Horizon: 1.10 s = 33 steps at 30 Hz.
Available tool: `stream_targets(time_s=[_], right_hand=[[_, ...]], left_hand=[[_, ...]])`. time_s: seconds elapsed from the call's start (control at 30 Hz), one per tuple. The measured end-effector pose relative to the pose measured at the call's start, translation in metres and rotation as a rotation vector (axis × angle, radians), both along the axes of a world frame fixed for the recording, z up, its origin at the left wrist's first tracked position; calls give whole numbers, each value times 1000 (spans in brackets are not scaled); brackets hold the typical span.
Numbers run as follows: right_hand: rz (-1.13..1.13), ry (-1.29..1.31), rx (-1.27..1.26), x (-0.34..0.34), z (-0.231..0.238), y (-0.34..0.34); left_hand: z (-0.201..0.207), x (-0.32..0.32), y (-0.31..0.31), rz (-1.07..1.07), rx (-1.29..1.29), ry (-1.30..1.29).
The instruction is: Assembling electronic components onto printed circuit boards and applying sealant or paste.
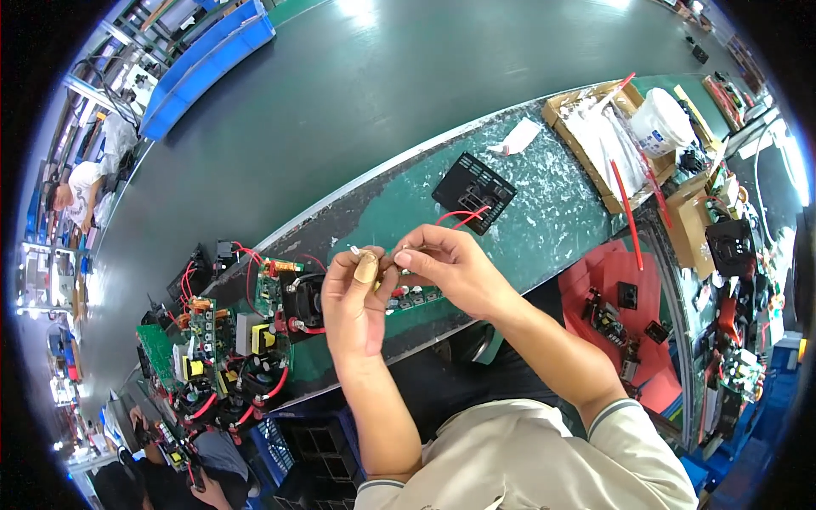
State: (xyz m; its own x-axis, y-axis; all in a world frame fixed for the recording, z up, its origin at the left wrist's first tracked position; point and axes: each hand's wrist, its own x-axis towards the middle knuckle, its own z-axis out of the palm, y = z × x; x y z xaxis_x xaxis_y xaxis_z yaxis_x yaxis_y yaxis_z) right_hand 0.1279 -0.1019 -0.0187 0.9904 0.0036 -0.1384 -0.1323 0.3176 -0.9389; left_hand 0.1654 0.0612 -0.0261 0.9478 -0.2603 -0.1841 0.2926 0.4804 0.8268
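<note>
Green bench [544, 212] below; left hand [353, 297] and right hand [455, 270], fingers [421, 263] pinching small parts [355, 250] (indistinct).

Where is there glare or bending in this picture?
Head view: glare on the dark floor at the top edge; head view: the green workbench's far edge bows, fisheye-style; head view: the light strip at the right rim burns out white.

Came out bright, with white glare on the grey-green surface [340, 110] ahead and blown-out lights [797, 161] near both side rims. Bowed the long edge of the table [544, 229] and softened toward a black, blue-fringed border.
</note>
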Motion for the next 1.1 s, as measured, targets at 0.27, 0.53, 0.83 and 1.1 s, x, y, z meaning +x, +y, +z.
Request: stream_targets(time_s=[0.27, 0.53, 0.83, 1.1], right_hand=[[-14, -35, -37, 2, -2, -13], [-52, 59, -119, -26, -3, -33], [72, 133, 46, -32, -11, -47], [38, 217, 47, -30, -10, -48]], left_hand=[[10, -4, -14, -78, 294, -255], [15, -13, -28, -185, 843, -663], [4, -13, -27, -237, 799, -724], [16, -9, -27, -295, 874, -847]])
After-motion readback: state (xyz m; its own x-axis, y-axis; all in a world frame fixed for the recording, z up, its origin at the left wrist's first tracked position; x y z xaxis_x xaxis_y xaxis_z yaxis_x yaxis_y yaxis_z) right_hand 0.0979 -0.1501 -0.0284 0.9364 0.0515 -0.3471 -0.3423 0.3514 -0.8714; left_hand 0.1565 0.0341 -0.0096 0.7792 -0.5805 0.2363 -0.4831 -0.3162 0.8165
